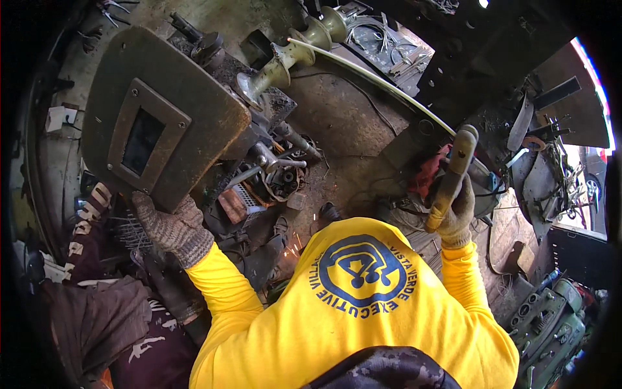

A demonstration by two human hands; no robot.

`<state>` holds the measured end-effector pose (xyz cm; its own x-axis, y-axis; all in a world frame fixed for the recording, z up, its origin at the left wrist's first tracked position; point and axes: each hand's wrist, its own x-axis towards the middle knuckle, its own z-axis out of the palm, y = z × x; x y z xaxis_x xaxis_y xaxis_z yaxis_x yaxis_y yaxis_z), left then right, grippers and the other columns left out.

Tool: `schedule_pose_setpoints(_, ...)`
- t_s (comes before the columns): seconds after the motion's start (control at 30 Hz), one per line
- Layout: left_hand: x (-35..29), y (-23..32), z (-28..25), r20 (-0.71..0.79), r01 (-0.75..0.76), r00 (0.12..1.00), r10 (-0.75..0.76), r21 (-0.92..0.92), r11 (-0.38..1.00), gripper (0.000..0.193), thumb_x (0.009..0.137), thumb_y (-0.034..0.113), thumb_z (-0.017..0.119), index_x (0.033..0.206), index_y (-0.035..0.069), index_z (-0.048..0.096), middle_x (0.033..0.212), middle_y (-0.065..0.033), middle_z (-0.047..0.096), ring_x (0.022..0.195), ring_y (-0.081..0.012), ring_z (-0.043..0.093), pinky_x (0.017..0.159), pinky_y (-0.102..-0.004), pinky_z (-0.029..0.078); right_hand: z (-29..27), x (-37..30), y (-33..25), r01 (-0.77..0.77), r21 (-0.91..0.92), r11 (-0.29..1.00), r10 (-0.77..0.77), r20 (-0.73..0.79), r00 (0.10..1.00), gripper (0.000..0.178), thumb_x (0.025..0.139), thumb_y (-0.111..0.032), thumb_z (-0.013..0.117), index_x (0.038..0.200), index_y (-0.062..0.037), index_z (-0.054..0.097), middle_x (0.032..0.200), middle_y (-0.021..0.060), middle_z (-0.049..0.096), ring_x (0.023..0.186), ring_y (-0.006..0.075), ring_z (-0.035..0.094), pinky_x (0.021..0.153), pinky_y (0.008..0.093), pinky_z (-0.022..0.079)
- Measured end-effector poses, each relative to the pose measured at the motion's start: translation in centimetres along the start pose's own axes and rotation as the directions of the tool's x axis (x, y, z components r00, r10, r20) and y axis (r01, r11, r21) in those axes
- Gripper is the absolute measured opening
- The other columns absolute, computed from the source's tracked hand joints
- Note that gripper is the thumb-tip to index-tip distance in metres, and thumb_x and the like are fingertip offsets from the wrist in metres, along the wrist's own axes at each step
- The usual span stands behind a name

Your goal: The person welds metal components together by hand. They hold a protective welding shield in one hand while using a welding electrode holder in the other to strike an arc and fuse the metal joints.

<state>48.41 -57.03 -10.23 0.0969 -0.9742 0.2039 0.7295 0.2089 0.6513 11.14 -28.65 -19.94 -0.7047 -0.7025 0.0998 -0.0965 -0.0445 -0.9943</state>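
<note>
My left hand (172, 227), in a speckled knit glove, grips the lower edge of a dark hand-held welding shield (207, 123). Its fingers are partly hidden behind the shield, which has a framed dark viewing window (144, 141). A worn tan electrode holder (453, 172) is in my gloved right hand (461, 217). From the holder a long pale welding rod (382, 83) reaches up and left. The rod's tip appears beside a metal shaft with rounded, spool-like flanges (283, 63); whether they touch I cannot tell.
Below the shaft sit a T-shaped metal handle (261, 155) and a round coil-wound part (285, 180). Orange sparks (295, 246) show near my body. Another person's dark patterned clothing (162, 343) is at lower left. A green machine (551, 324) stands at lower right.
</note>
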Motion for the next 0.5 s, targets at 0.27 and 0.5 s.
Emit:
schedule_pose_setpoints(0.27, -3.6, -1.0, 0.6, -0.062, -0.026, 0.997, 0.036, 0.160, 0.987, 0.049, 0.094, 0.019, 0.066, 0.138, 0.003, 0.050, 0.136, -0.0165, 0.057, 0.118, -0.0307, 0.061, 0.101, -0.0481, 0.052, -0.3, 1.8, 0.6, -0.001, -0.096, 0.995, 0.007, 0.069, 0.998, 0.052, 0.083, -0.024, 0.077, 0.122, 0.0019, 0.056, 0.101, 0.0091, 0.069, 0.089, 0.0143, 0.063, 0.082, 0.0304, 0.051)
schedule_pose_setpoints(0.5, -3.7, -3.2, 1.7, 0.049, -0.059, 0.998, 0.047, 0.292, 0.955, 0.057, 0.091, 0.017, 0.069, 0.143, 0.007, 0.046, 0.137, -0.0139, 0.056, 0.118, -0.0309, 0.061, 0.093, -0.0471, 0.058, 0.2, 2.0, 0.5, 0.011, -0.087, 0.996, -0.003, 0.095, 0.995, 0.054, 0.082, -0.023, 0.078, 0.124, 0.0019, 0.056, 0.103, 0.0098, 0.069, 0.091, 0.0152, 0.064, 0.084, 0.0304, 0.051)
